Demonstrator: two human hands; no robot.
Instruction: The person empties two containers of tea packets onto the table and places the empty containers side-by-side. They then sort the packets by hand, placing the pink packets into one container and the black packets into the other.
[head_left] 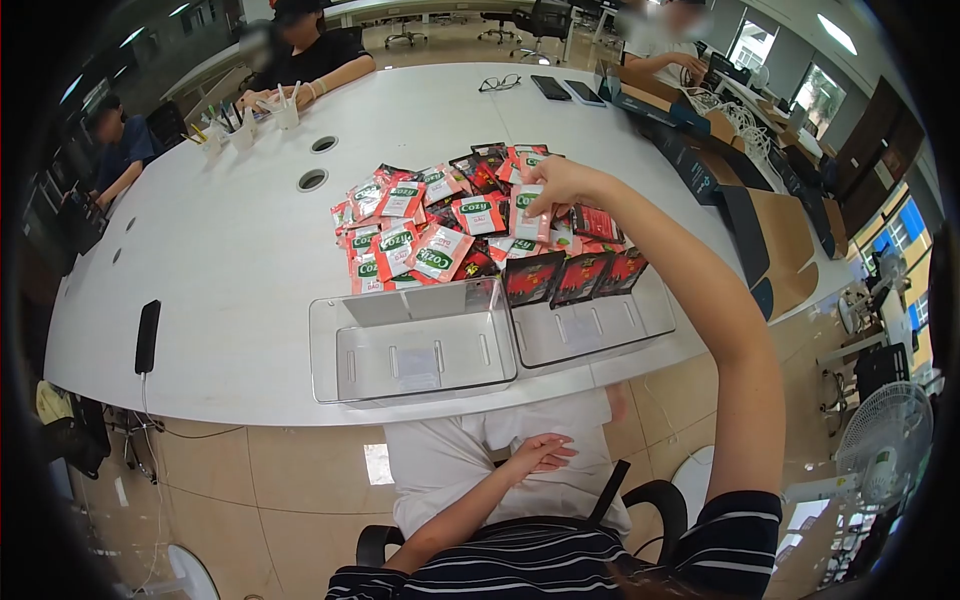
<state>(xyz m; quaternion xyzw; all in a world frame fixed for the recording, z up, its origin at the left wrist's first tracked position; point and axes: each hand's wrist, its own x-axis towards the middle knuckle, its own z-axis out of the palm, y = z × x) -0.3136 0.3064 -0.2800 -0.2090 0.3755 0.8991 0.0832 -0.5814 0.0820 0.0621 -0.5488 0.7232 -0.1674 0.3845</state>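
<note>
while the left hand (540, 454) rests on the lap (435, 465), its fingers loosely open, the right hand (563, 183) has its fingers closed on 1 white-and-red sachet (530, 224) with a green label, over the right part of the pile (396, 258). the sachet looks light, thin and flexible, probably a bit slippery, with contents that could crush or shift if squeezed; a light pinch at the top edge or a corner should suit it. 3 dark packets (581, 280) lean upright in the right clear bin (640, 338), just beside the left clear bin (415, 394). the fingers cover part of the sachet's upper end, the thumb's exact contact is unclear, overlapping sachets hide the pile's lower layers, and small print is unreadable.
</note>
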